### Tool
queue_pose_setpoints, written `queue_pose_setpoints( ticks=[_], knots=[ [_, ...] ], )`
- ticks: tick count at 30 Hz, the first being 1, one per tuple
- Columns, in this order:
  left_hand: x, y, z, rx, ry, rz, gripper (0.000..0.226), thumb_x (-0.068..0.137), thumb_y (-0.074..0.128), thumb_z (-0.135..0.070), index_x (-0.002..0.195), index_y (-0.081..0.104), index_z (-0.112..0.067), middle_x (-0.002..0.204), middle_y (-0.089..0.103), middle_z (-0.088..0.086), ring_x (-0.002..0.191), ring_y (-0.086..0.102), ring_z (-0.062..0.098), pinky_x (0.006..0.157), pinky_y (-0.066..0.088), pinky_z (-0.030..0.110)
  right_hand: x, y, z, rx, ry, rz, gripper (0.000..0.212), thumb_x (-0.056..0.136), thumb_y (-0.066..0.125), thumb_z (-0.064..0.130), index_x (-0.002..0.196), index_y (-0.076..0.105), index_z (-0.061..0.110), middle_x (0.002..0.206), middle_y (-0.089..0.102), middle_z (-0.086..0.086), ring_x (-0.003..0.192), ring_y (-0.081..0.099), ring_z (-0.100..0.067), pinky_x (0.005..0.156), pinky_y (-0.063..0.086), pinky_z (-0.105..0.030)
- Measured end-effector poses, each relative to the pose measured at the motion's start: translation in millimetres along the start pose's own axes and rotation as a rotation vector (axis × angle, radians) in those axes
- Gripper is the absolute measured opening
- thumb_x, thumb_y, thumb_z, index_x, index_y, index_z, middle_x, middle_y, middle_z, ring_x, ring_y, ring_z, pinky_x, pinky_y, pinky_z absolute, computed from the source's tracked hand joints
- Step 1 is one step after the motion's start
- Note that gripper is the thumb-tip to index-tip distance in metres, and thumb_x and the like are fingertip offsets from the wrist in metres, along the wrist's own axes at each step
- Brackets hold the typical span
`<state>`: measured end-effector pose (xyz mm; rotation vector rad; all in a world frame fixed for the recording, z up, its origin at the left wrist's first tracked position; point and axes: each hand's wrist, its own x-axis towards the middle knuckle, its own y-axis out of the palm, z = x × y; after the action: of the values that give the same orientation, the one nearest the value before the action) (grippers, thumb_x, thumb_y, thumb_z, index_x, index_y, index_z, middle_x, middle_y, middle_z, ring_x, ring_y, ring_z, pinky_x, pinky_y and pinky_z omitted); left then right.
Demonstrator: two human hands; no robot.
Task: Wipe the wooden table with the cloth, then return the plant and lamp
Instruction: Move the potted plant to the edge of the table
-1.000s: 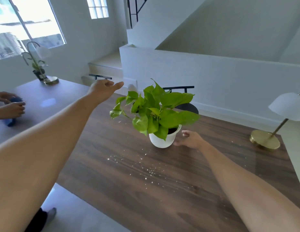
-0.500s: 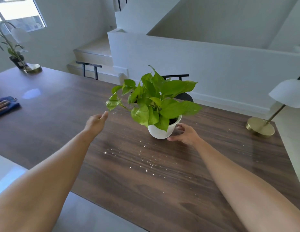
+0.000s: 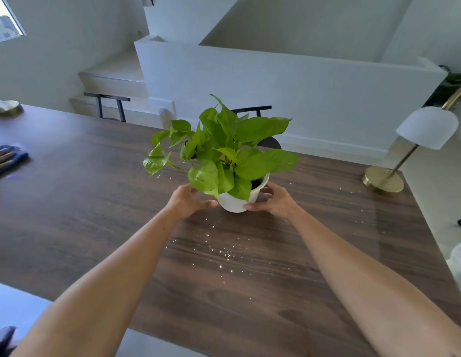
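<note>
Left hand [image 3: 187,202] and right hand [image 3: 275,202] cup the white pot [image 3: 237,200] of the plant [image 3: 224,148] from either side, fingers curled against it on the table [image 3: 95,215], with the lamp [image 3: 404,153] well right of the right hand.

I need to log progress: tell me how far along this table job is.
Done: nothing visibly; white specks dot the wooden table. In hand: left hand and right hand cup the plant's white pot. Left: clearing the lamp, wiping, returning both.
</note>
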<state>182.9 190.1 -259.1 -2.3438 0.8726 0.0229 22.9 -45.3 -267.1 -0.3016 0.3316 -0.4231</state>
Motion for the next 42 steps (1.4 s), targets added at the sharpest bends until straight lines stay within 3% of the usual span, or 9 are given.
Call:
queue_pose_setpoints(
  ticks=[5, 7, 9, 12, 19, 30, 34, 38, 42],
  knots=[
    [3.4, 9.5, 4.0, -0.136, 0.121, 0.012, 0.088, 0.027, 0.091, -0.067, 0.105, 0.064, -0.035, 0.112, 0.072, -0.004, 0.111, 0.065, 0.015, 0.099, 0.052, 0.042, -0.7, 8.1, 3.0, 0.055, -0.081, 0.039, 0.074, 0.062, 0.095, 0.015, 0.128, 0.063, 0.018, 0.121, 0.07, 0.008, 0.107, 0.06, 0.004, 0.077, 0.047, -0.004],
    [-0.3, 13.0, -10.7, -0.156, 0.168, 0.043, 0.086, 0.035, 0.095, -0.058, 0.108, 0.062, -0.027, 0.11, 0.069, -0.005, 0.105, 0.065, 0.006, 0.092, 0.053, 0.027, -2.0, 8.1, 3.8, 0.08, -0.093, 0.029, 0.072, 0.064, 0.094, 0.013, 0.128, 0.062, 0.017, 0.121, 0.069, 0.008, 0.106, 0.058, 0.006, 0.076, 0.046, -0.002],
    [-3.5, 17.6, -18.2, -0.173, 0.179, 0.058, 0.057, 0.06, 0.094, -0.015, 0.108, 0.063, -0.013, 0.1, 0.064, -0.009, 0.088, 0.064, -0.007, 0.077, 0.051, 0.012, -2.4, 8.6, 3.4, 0.082, -0.103, 0.026, 0.071, 0.066, 0.093, 0.013, 0.129, 0.061, 0.018, 0.123, 0.068, 0.008, 0.109, 0.058, 0.003, 0.083, 0.047, -0.008],
    [-1.6, 22.6, -18.6, -0.181, 0.297, 0.013, 0.054, 0.063, 0.082, 0.016, 0.112, 0.06, 0.011, 0.098, 0.067, -0.003, 0.085, 0.067, -0.007, 0.07, 0.051, 0.012, -3.6, 11.9, 0.8, 0.079, -0.121, 0.002, 0.064, 0.068, 0.091, 0.014, 0.124, 0.061, 0.025, 0.123, 0.067, 0.009, 0.113, 0.057, -0.004, 0.092, 0.047, -0.016],
    [11.6, 18.1, -20.4, -0.183, 0.251, 0.014, 0.091, 0.035, 0.095, -0.055, 0.114, 0.067, -0.02, 0.113, 0.072, -0.002, 0.107, 0.067, 0.013, 0.09, 0.057, 0.04, -5.6, 8.5, -5.9, 0.077, -0.132, -0.068, 0.059, 0.066, 0.093, 0.024, 0.117, 0.066, 0.033, 0.126, 0.069, 0.008, 0.125, 0.059, -0.012, 0.107, 0.047, -0.038],
    [47.0, 49.6, -114.9, -0.197, 0.4, 0.078, 0.082, 0.048, 0.097, -0.043, 0.12, 0.064, -0.021, 0.117, 0.071, -0.005, 0.112, 0.064, 0.011, 0.096, 0.053, 0.038, -12.6, -78.6, 20.2, 0.032, -0.189, -0.23, 0.056, 0.075, 0.088, 0.023, 0.126, 0.067, 0.019, 0.123, 0.069, 0.009, 0.12, 0.057, -0.006, 0.104, 0.043, -0.024],
    [63.4, 65.2, -163.2, -0.213, 0.426, 0.109, 0.074, 0.057, 0.094, -0.033, 0.121, 0.064, -0.015, 0.113, 0.071, -0.004, 0.097, 0.065, -0.003, 0.082, 0.055, 0.016, -6.5, -124.8, 35.3, 0.012, -0.231, -0.256, 0.062, 0.077, 0.087, 0.027, 0.133, 0.062, 0.018, 0.128, 0.068, 0.005, 0.122, 0.058, -0.008, 0.102, 0.046, -0.024],
    [83.3, 74.7, -205.8, -0.23, 0.431, 0.126, 0.092, 0.039, 0.095, -0.056, 0.118, 0.065, -0.019, 0.112, 0.074, -0.003, 0.103, 0.07, 0.013, 0.092, 0.057, 0.041, 0.3, -166.0, 48.1, -0.002, -0.268, -0.288, 0.068, 0.08, 0.084, 0.026, 0.14, 0.055, 0.017, 0.137, 0.062, 0.001, 0.121, 0.053, -0.007, 0.097, 0.042, -0.017],
    [100.5, 88.7, -235.4, -0.255, 0.454, 0.123, 0.095, 0.039, 0.096, -0.053, 0.122, 0.063, -0.018, 0.114, 0.073, -0.005, 0.105, 0.069, 0.011, 0.088, 0.059, 0.04, 17.8, -201.0, 48.4, 0.02, -0.261, -0.308, 0.069, 0.076, 0.087, 0.028, 0.138, 0.058, 0.018, 0.135, 0.064, -0.001, 0.127, 0.056, -0.017, 0.105, 0.046, -0.029]
  ],
)
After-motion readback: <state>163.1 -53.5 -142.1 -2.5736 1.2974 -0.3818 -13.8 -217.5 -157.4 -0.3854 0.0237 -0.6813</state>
